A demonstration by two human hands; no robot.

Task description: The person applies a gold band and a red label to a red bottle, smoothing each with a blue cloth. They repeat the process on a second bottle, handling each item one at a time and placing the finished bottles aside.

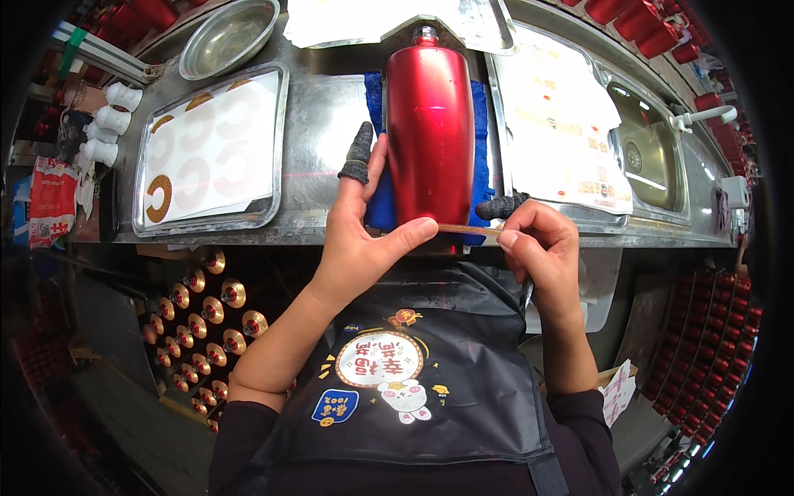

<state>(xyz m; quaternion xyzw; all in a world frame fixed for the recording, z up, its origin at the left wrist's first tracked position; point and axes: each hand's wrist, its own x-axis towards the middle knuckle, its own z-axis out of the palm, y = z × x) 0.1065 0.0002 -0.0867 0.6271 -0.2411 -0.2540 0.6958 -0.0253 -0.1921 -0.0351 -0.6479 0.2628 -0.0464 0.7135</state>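
This is a small factory workshop, at a bench where labels go on bottles. A steel bench [331, 107] carries trays of sticker sheets [211, 149], a metal bowl [227, 37] and a built-in sink [649, 153]. Rows of red bottles [703, 347] stand around it, and a crate of gold-topped caps [203, 318] sits below.

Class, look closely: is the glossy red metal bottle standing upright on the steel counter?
No, the glossy red metal bottle lies on its side on a blue cloth.

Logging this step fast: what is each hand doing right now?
Left hand: closed on the red bottle.
Right hand: pinching a thin brown strip at the bottle's base.
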